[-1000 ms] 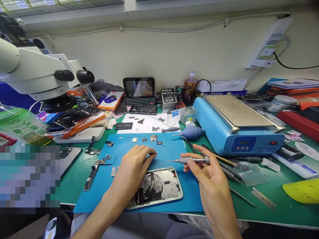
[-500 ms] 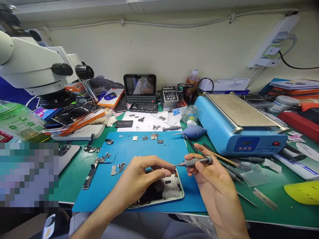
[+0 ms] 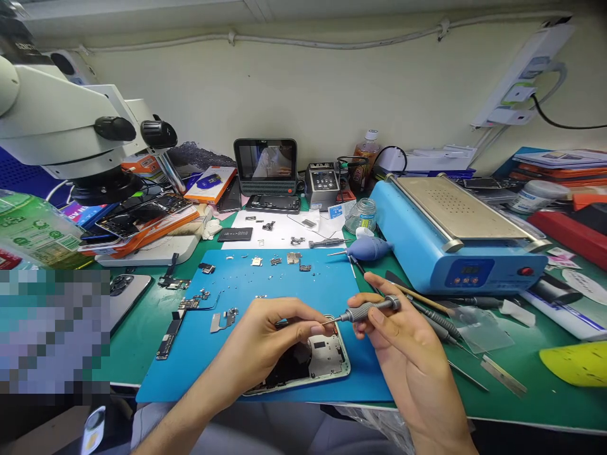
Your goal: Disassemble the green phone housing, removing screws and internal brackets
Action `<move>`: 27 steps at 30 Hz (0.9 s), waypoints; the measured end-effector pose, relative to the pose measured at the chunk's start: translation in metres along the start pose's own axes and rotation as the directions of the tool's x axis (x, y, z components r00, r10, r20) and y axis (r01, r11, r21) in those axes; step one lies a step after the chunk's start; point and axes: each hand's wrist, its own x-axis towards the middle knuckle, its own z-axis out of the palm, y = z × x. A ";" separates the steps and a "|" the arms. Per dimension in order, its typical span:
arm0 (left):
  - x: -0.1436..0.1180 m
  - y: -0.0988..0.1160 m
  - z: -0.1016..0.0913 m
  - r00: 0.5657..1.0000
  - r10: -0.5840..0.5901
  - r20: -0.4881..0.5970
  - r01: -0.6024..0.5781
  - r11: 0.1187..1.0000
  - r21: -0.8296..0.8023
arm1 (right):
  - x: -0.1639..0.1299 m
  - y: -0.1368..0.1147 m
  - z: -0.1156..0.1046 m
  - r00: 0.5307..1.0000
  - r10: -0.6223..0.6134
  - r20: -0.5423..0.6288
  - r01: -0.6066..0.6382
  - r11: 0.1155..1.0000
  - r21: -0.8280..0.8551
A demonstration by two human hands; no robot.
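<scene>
My right hand [image 3: 403, 341] grips a grey precision screwdriver [image 3: 363, 312] by its knurled handle, the shaft slanting down to the left. My left hand [image 3: 272, 344] has thumb and index finger pinched together right at the screwdriver's tip; whatever lies between them is too small to make out. Beneath both hands an opened phone housing [image 3: 327, 366] with a pale frame and a black round patch lies on the blue mat [image 3: 190, 385], partly covered by my left hand. Small phone parts, among them a circuit board strip [image 3: 168, 338] and a flex cable [image 3: 222, 321], lie left of it.
A blue heating plate machine [image 3: 427, 265] stands at the right, with a blower bulb [image 3: 367, 248] and several thin tools beside it. A microscope [image 3: 71, 133] overhangs the left. A black battery [image 3: 236, 234] rests on white paper behind the mat. A whole phone [image 3: 130, 297] lies left.
The screwdriver has shifted slightly left and tilted more steeply, its tip now lower at the left hand's pinched fingertips. The phone housing stays put.
</scene>
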 end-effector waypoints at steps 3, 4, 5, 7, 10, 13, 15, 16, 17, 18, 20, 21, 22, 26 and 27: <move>0.001 0.000 0.000 1.000 0.003 0.009 -0.002 1.000 -0.019 | 0.001 0.000 0.000 1.000 0.007 0.002 -0.007 1.000 0.009; 0.001 0.000 0.000 1.000 0.006 0.008 -0.006 1.000 -0.020 | 0.001 0.000 0.000 1.000 0.008 0.004 -0.008 1.000 0.014; 0.001 0.000 0.000 1.000 0.009 0.005 -0.009 1.000 -0.018 | 0.001 0.000 0.000 1.000 0.009 0.006 -0.009 1.000 0.018; 0.000 0.000 0.000 1.000 0.010 0.000 -0.010 1.000 -0.015 | 0.001 0.000 0.000 1.000 0.012 0.015 -0.012 1.000 0.022; 0.000 0.000 -0.001 1.000 0.009 -0.003 -0.009 1.000 -0.010 | 0.001 0.000 0.001 1.000 0.009 0.015 -0.010 1.000 0.025; 0.000 -0.001 -0.001 1.000 0.028 0.006 -0.028 1.000 -0.004 | 0.001 0.000 0.001 1.000 0.016 0.022 -0.017 0.999 0.032; 0.000 -0.002 -0.002 0.999 0.044 0.014 -0.044 0.999 0.012 | 0.002 0.000 -0.001 0.999 0.033 0.029 -0.035 0.998 0.059; 0.000 -0.003 -0.003 0.998 0.067 0.003 -0.068 0.996 0.056 | 0.003 0.000 -0.002 0.999 0.040 0.021 -0.042 0.996 0.083; -0.001 -0.004 -0.004 0.995 0.101 -0.021 -0.098 0.988 0.118 | 0.004 0.000 -0.002 0.999 0.046 0.003 -0.046 0.992 0.115; -0.002 -0.006 -0.005 0.989 0.140 -0.053 -0.128 0.975 0.181 | 0.005 0.000 -0.003 0.998 0.049 -0.027 -0.044 0.987 0.152; -0.008 -0.008 -0.007 0.960 0.249 -0.127 -0.191 0.915 0.355 | 0.008 -0.001 -0.003 0.993 0.049 -0.111 -0.023 0.975 0.222; -0.013 -0.009 -0.007 0.941 0.307 -0.142 -0.213 0.865 0.455 | 0.009 -0.001 -0.002 0.987 0.044 -0.156 -0.004 0.969 0.248; -0.017 -0.010 -0.007 0.921 0.370 -0.124 -0.233 0.776 0.586 | 0.010 -0.001 -0.002 0.980 0.037 -0.195 0.016 0.965 0.263; -0.034 -0.017 0.001 0.900 0.416 0.132 -0.315 0.408 0.857 | 0.009 -0.001 0.003 0.969 -0.024 -0.247 0.081 0.972 0.221; -0.037 -0.019 0.003 0.900 0.400 0.173 -0.333 0.374 0.865 | 0.008 0.000 0.004 0.970 -0.036 -0.241 0.087 0.975 0.204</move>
